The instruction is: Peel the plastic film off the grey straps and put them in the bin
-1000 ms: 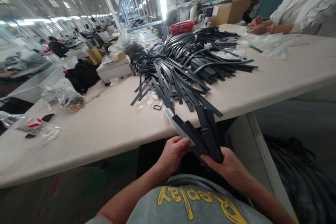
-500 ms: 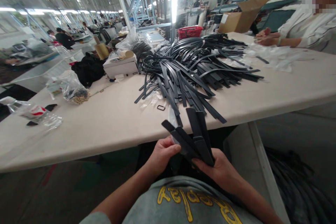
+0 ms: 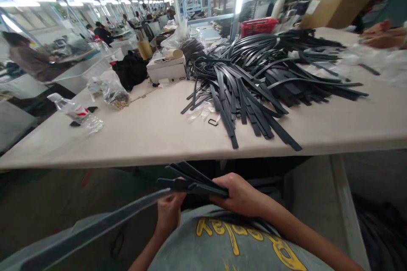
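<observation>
My right hand [image 3: 237,194] is closed around a bunch of flat black straps [image 3: 200,185], held in front of my shirt below the table edge. Their ends fan out to the left. My left hand [image 3: 170,209] is closed at those ends, its fingertips partly hidden. From it a long, motion-blurred strip [image 3: 95,228] with pale, see-through edges sweeps to the lower left; whether it is a strap in a plastic sleeve I cannot tell. On the table beyond lies a big heap of similar black straps [image 3: 235,93]. A small black rectangular buckle [image 3: 213,122] lies by the heap.
The pale table [image 3: 143,135] spans the view. On its left are a plastic bottle [image 3: 78,114], a bag of small metal parts [image 3: 116,93] and a white box [image 3: 167,67]. A red basket [image 3: 259,27] stands behind. Another person's hands [image 3: 384,34] are at far right.
Both hands have moved, the bunch now tipping leftward and lying lower, clear of the table edge. A long strip now trails from my left hand to the lower left. The view has turned left.
</observation>
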Demonstrator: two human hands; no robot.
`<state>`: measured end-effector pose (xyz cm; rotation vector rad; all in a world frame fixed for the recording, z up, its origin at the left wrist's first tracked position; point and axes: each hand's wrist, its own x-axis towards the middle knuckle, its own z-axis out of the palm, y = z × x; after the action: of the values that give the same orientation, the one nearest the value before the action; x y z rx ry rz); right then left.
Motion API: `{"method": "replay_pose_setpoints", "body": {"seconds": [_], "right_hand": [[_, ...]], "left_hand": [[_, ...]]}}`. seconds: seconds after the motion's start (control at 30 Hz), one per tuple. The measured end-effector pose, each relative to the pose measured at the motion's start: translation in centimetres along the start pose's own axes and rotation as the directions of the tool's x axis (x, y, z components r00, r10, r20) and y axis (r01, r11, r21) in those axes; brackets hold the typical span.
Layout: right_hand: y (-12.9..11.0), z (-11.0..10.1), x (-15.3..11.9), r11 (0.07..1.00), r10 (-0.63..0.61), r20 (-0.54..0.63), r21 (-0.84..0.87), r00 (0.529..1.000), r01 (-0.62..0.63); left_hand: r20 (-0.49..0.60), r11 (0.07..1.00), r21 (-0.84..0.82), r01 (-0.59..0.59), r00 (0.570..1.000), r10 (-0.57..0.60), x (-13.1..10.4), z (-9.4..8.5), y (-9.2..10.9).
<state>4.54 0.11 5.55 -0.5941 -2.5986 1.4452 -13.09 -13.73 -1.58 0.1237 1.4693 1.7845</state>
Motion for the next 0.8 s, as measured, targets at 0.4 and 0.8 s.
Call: {"method": "replay_pose_setpoints", "body": {"seconds": [0.4,0.8], "right_hand": [[0.6,2.5,4.8,0.992,0.063,0.006,-0.106,0.998,-0.062],[1.3,3.3,5.2,0.991,0.102,0.151,-0.100,0.983,-0.088]], "left_hand": [[0.079,0.908,-0.286,0.306,0.952,-0.296,0.3,0.9,-0.6],[0.094,0.824,-0.263,0.502,0.863,-0.496,-0.3,-1.0,-0.2]]}}
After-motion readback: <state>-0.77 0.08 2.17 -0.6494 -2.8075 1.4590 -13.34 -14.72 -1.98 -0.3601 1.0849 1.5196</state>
